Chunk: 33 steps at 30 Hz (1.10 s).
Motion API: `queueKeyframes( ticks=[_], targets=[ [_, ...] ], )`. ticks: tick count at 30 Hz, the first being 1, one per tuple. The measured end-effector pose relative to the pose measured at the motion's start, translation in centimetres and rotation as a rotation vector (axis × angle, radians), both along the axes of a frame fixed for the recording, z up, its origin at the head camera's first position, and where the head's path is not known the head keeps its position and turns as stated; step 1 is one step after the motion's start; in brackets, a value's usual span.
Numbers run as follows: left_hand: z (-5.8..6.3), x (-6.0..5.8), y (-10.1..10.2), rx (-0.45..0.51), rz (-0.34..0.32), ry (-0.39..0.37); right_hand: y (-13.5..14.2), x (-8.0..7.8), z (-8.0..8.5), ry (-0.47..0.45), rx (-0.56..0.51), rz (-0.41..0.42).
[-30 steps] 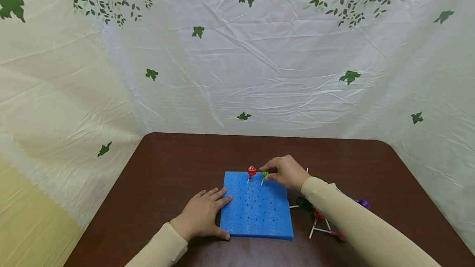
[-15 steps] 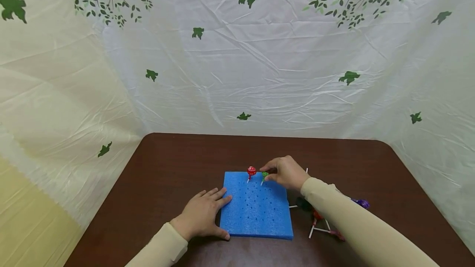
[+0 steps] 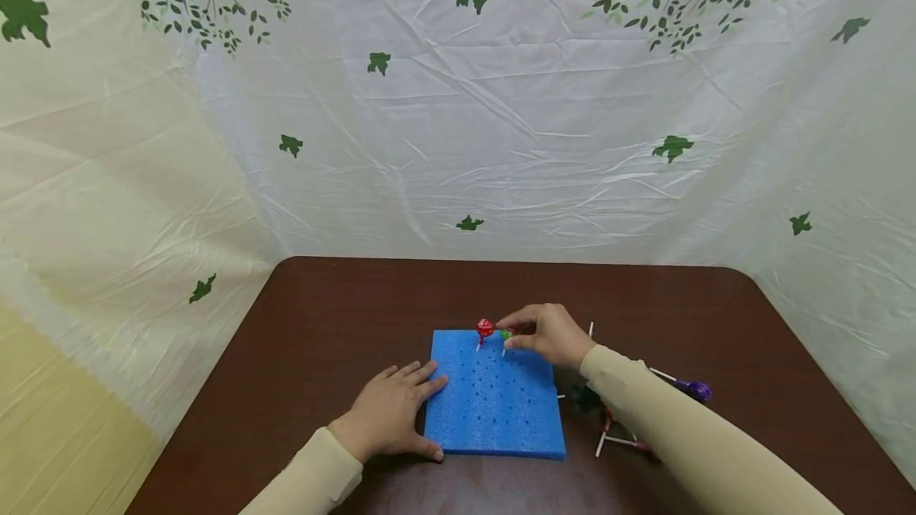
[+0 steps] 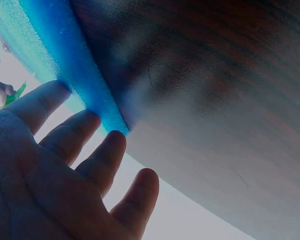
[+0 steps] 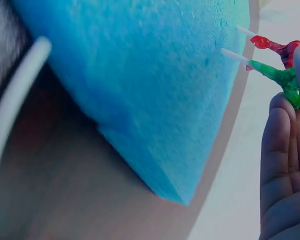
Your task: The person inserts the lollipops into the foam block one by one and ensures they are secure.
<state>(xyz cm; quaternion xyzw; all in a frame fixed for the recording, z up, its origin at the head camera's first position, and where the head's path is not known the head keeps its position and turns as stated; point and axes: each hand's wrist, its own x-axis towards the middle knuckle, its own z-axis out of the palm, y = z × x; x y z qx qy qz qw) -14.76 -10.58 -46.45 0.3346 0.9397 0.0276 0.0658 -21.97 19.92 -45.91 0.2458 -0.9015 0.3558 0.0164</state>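
Observation:
A blue foam block [image 3: 494, 400] with rows of small holes lies on the dark wooden table [image 3: 343, 316]. A red lollipop [image 3: 484, 328] stands in its far edge. My right hand [image 3: 547, 334] pinches a green lollipop [image 3: 507, 334] just right of the red one, its white stick [image 5: 234, 56] meeting the foam [image 5: 155, 95]. The green wrapper [image 5: 285, 80] shows between my fingertips in the right wrist view. My left hand [image 3: 390, 412] lies flat on the table, straight fingers [image 4: 95, 125] pressing the block's left edge [image 4: 85, 75].
Several loose lollipops [image 3: 615, 420] lie on the table right of the block, a purple one [image 3: 697, 389] farthest right. A white stick [image 5: 15, 100] lies near the block in the right wrist view. A leaf-printed sheet [image 3: 458, 102] hangs behind and beside the table.
My right hand has shifted slightly up and back with the green lollipop. The left hand and the block have not moved.

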Motion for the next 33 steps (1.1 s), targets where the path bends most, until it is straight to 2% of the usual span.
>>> queueKeyframes(
  ticks=[6, 16, 27, 33],
  targets=[
    [-0.09, 0.0, -0.07, -0.002, 0.006, -0.007, -0.16, 0.01, -0.49, -0.072, -0.058, -0.055],
    [-0.26, -0.01, -0.17, 0.026, -0.001, -0.006, -0.16, -0.03, -0.76, -0.138, -0.081, -0.133],
    [-0.48, -0.1, -0.14, 0.007, 0.001, -0.003, -0.28, 0.08, -0.76, -0.145, -0.096, -0.145],
    [-0.46, -0.04, -0.15, 0.001, 0.001, 0.004, -0.15, 0.14, -0.57, -0.108, -0.07, -0.086]
  ],
)
